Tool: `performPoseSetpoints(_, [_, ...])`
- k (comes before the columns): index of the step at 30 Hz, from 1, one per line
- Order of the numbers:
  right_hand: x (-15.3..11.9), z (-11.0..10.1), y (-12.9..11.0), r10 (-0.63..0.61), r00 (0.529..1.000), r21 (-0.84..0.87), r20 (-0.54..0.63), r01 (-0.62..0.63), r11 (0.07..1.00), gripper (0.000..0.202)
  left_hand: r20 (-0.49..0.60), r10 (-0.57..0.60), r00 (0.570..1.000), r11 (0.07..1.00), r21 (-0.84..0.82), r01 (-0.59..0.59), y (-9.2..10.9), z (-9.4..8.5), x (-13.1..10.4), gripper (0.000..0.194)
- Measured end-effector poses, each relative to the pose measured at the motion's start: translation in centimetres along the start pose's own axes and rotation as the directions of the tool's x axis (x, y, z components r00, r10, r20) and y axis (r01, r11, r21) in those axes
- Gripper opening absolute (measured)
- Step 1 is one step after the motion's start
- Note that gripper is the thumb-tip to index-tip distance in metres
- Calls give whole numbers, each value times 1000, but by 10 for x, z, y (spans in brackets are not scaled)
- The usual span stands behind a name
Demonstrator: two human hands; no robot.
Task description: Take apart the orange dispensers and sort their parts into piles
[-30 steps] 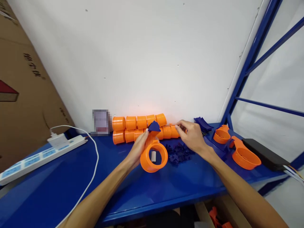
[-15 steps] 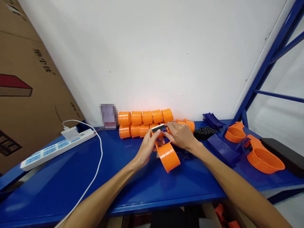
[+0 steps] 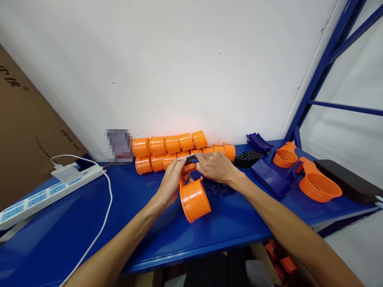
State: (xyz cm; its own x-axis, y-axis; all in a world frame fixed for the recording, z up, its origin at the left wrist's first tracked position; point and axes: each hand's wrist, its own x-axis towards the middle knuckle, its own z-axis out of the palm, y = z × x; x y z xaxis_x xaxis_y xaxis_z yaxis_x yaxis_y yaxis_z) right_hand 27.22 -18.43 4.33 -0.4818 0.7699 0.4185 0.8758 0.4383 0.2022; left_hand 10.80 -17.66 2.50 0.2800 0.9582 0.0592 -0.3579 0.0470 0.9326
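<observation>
My left hand [image 3: 170,183] is closed around the handle of an orange plastic cup-shaped part [image 3: 195,200], whose round cup hangs toward the table's front. A black cylinder [image 3: 190,158], perhaps a battery, lies along the top of that handle, under my left thumb. My right hand [image 3: 217,166] pinches at the cylinder's right end, where a bit of blue plastic shows between the fingers. Most of that blue piece is hidden. Behind both hands, orange cup parts [image 3: 172,144] are stacked in two rows against the wall. Small dark blue pieces [image 3: 220,189] lie beneath my right wrist.
To the right are black cylinders [image 3: 247,158], blue plastic plates [image 3: 271,177], more blue pieces [image 3: 259,142], two loose orange parts [image 3: 320,187] and a black case [image 3: 348,181]. A power strip [image 3: 42,199] with a white cable [image 3: 109,191] occupies the left. A cardboard box [image 3: 30,115] stands beyond.
The camera view has shifted, so the scene sits further left. In my hands the orange part has turned, and the black cylinder shows more edge-on. Both hands keep their grip.
</observation>
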Motion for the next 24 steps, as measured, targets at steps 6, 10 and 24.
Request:
performPoseSetpoints(6, [3,-2,0,-11,1000,8,-23,11,1000,29,65,-20,998,1000,24,18,3,-1,-1,32])
performPoseSetpoints(10, [5,-8,0,-13,999,33,-31,14,999,30,71,-3,997,1000,-31,5,8,-2,-2,31])
performPoseSetpoints(24, [-21,-18,59,324,928,591,184,-368,718,20,-36,23,999,988,-154,-28,29,-25,11,32])
